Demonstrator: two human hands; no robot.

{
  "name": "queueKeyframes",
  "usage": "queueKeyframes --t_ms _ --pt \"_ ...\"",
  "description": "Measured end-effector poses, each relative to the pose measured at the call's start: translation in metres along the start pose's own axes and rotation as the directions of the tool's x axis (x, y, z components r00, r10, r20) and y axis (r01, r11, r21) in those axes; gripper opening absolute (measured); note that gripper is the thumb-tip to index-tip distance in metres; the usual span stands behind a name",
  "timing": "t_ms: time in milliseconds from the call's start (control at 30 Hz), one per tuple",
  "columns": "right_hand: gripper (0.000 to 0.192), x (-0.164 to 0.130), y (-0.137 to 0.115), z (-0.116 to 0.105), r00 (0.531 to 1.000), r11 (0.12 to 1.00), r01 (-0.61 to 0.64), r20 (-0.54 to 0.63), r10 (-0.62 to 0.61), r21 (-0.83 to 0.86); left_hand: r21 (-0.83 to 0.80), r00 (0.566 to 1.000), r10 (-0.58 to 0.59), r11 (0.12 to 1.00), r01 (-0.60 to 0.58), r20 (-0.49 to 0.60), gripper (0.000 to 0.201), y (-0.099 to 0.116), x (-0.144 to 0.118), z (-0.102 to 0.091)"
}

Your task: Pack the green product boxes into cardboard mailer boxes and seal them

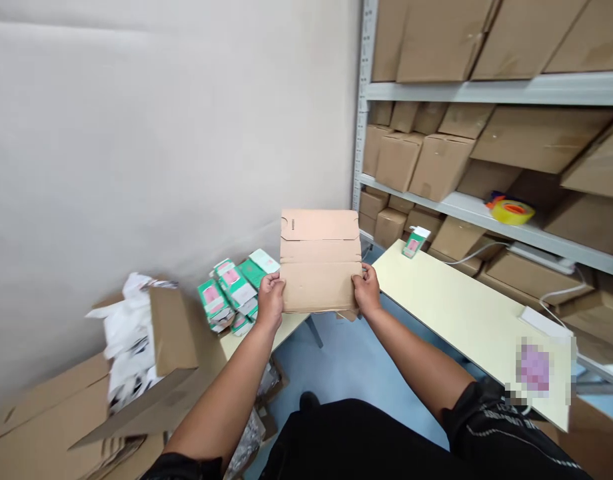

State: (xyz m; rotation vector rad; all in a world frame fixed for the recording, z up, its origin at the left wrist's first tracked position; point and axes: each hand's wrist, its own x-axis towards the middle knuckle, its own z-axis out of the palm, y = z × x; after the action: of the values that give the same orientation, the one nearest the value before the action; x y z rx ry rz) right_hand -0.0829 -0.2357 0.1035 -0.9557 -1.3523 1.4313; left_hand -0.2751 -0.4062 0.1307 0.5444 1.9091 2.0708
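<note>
A flat, folded brown cardboard box (320,280) with crease lines and a slotted top flap is held up in front of me. My left hand (271,298) pinches its left edge, thumb on the near face. At the opposite edge my right hand (367,290) grips it the same way; the fingers behind the card are partly hidden. Just beyond my left hand, several green and white boxes (231,279) with pink panels lie piled on a pale table (290,328).
Metal shelves (486,208) packed with cartons stand at right, a yellow tape roll (512,212) on one. Below is a pale yellow table (451,300) bearing a small green box (414,243). An open carton (174,330) with white bags (131,340) sits at left.
</note>
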Motion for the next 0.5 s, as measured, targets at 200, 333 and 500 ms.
queueKeyframes --t_ms 200,333,500 --pt "0.038 0.041 0.019 -0.069 0.969 0.992 -0.098 -0.234 0.078 -0.075 0.0 0.969 -0.047 0.999 0.048 0.242 0.035 -0.028 0.023 0.095" --pt "0.029 0.073 0.027 -0.097 0.916 0.987 -0.137 -0.39 0.095 -0.083 -0.058 0.907 -0.09 0.991 0.124 0.412 0.037 -0.041 0.047 0.152" --pt "0.026 0.109 0.031 -0.11 0.804 0.982 -0.18 -0.583 0.117 -0.05 -0.067 0.808 -0.112 0.981 0.184 0.579 0.036 -0.053 0.085 0.214"
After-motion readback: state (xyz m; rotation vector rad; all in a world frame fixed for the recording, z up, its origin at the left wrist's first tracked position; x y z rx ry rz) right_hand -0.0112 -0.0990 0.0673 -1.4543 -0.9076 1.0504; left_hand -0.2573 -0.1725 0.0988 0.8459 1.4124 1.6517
